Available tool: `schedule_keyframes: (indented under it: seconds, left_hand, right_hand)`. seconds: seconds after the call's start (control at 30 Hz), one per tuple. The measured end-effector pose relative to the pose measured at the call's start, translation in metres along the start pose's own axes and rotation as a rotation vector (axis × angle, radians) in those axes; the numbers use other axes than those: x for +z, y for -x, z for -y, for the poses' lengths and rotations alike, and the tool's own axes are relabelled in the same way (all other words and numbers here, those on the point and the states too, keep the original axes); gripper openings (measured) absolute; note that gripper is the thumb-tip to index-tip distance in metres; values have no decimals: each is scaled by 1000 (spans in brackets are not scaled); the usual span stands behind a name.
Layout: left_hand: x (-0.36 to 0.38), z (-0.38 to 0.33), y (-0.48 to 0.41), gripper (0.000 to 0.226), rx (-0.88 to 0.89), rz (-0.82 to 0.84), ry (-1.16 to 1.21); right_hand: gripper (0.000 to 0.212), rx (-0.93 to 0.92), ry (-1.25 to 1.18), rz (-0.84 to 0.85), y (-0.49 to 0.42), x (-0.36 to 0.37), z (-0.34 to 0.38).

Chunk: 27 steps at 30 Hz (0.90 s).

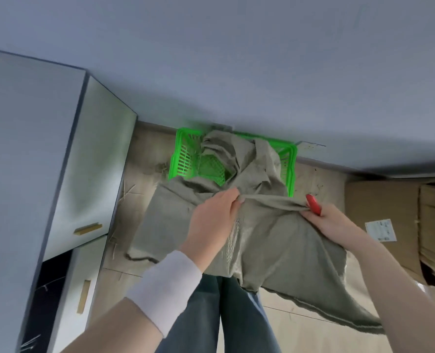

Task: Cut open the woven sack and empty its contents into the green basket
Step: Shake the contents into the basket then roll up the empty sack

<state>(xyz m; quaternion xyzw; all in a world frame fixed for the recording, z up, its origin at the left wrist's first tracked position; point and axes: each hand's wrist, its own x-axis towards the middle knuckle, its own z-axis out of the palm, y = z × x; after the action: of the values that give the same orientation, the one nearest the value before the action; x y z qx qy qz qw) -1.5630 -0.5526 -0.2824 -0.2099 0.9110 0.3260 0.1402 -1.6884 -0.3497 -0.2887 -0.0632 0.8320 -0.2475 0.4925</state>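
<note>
View from above, looking down at a person's two hands holding a limp grey-green woven sack [275, 245] over a tiled floor [145, 154].

The left hand [212, 217], with a white wristband [165, 291] on its wrist, has its fingers [233, 197] curled and pinching a fold of the cloth. The right hand [331, 221] grips the other end of the same fold, which is pulled taut between the two hands. It also holds a red tool [313, 203], probably the cutter; its blade is hidden.

Just beyond the fingers stands the green basket [291, 169], against the wall. The far end of the sack is draped over its rim and bunched inside it. The rest of the sack hangs below the hands towards the person's legs, with a frayed edge showing below the right hand.

The sack looks flat and slack, so the cutting seems done and most of the contents seem to be out. The part of the basket floor that shows is bare green mesh; the rest is hidden by cloth, so what has landed there cannot be seen. Wisps of straw lie on the floor left of the fingers. What appears left is shaking out any remainder and lifting the sack away.

A pale cabinet [91, 149] stands well left of the hands, and cardboard boxes [389, 200] well to the right.
</note>
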Motion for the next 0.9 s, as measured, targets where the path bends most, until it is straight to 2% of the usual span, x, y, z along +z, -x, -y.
schedule_keyframes:
  seconds: [0.13, 0.23, 0.3, 0.37, 0.43, 0.5, 0.6, 0.7, 0.77, 0.83, 0.9]
  left_hand:
    - [32, 25, -22, 27, -186, 70, -11]
    - [67, 54, -52, 32, -271, 77, -36]
    - [78, 68, -76, 32, -281, 35, -34]
    - [83, 78, -99, 29, -247, 12, -1]
    - [86, 84, -114, 26, -208, 14, 29]
    - [87, 90, -115, 24, -191, -18, 160]
    - [80, 102, -95, 49, -110, -95, 290]
    - [69, 123, -58, 81, -30, 54, 160]
    - [60, 139, -33, 98, 104, 98, 51]
    - [57, 152, -11, 106, 266, 69, -89]
    - [61, 162, 5, 108, 353, 90, -173]
  right_hand:
    - [30, 1, 305, 13, -64, 18, -12]
    - [36, -64, 683, -100, -111, 46, -22]
    - [28, -193, 781, -285, -127, 58, -30]
    - [22, -321, 775, -483, -132, 63, -39]
    - [27, -379, 764, -609, -131, 67, -51]
    - [41, -350, 765, -629, -123, 69, -59]
    - [55, -346, 686, -653, -111, 68, -64]
    - [53, -483, 631, -670, -104, 65, -62]
    - [53, -570, 618, -664, -100, 65, -60]
    - [51, -613, 619, -672, -98, 66, -60]
    - [44, -631, 630, -681, -98, 67, -60]
